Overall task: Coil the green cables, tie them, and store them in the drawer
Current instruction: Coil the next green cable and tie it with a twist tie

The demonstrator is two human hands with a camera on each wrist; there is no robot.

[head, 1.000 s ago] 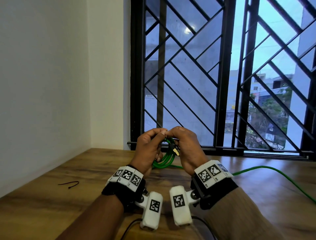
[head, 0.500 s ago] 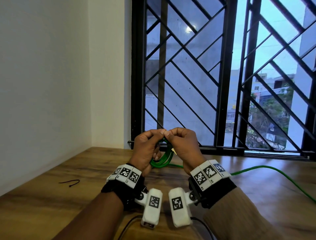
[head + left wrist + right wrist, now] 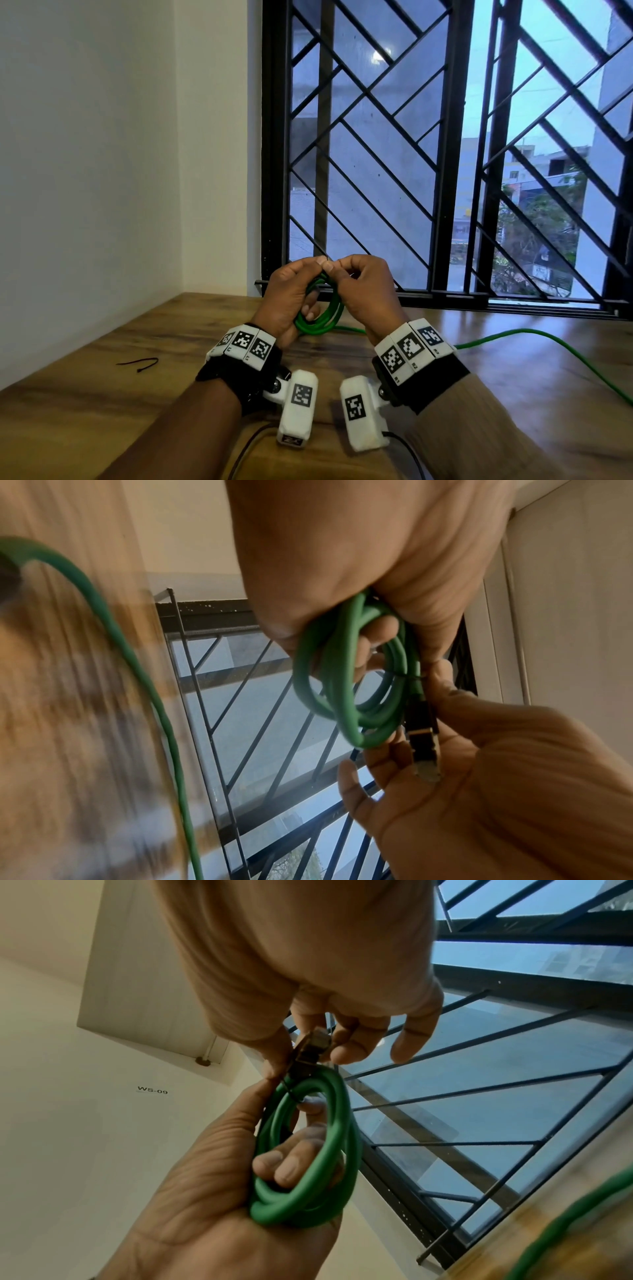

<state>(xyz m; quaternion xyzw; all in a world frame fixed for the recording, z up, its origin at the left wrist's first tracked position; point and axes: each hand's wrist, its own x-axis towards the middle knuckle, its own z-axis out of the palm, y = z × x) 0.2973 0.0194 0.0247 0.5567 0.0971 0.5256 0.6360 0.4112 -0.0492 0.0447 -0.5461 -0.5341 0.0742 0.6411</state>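
While held above table [image 3: 102, 411], green cable coil [image 3: 322, 317] sits in curled left hand [image 3: 291, 301]; right hand [image 3: 366, 291] pinches coil top (black tie [image 3: 405, 675] there), plug [image 3: 423, 748] under its palm.

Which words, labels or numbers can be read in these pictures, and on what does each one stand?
"WS-09": a small label on the white wall, seen in the right wrist view.
Small characters printed beside the black-and-white markers on the left wristband and on the right wristband: too small to read.
The markers themselves are patterns, not text.
Nothing readable on the green cable.
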